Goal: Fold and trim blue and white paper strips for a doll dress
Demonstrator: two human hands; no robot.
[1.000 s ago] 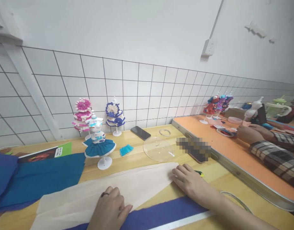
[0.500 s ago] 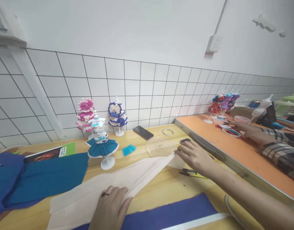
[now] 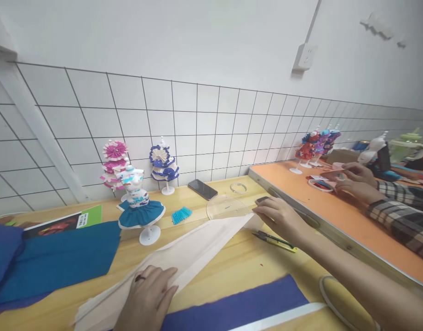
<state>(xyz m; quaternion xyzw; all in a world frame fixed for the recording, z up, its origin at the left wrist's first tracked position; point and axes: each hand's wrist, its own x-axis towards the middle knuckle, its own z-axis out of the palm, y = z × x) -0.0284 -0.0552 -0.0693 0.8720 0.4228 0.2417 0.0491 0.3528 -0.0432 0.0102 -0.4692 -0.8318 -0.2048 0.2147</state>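
While L hand (image 3: 147,299) pins cream paper (image 3: 197,250), R hand (image 3: 278,217) holds its end.

Bare tabletop (image 3: 237,266) runs open between cream crepe paper (image 3: 194,250) and purple strip (image 3: 239,308). Yellow-handled snips (image 3: 275,240) lie across its right end. Blue-skirted mannequin (image 3: 140,209) and clear disc (image 3: 227,208) crowd behind.

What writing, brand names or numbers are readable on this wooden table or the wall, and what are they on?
No text here is legible.
White label on the green and dark booklet: has print, too small and blurred to read.
Clear round plastic disc: one small dark mark, unreadable.
Black phone: dark screen, no text showing.
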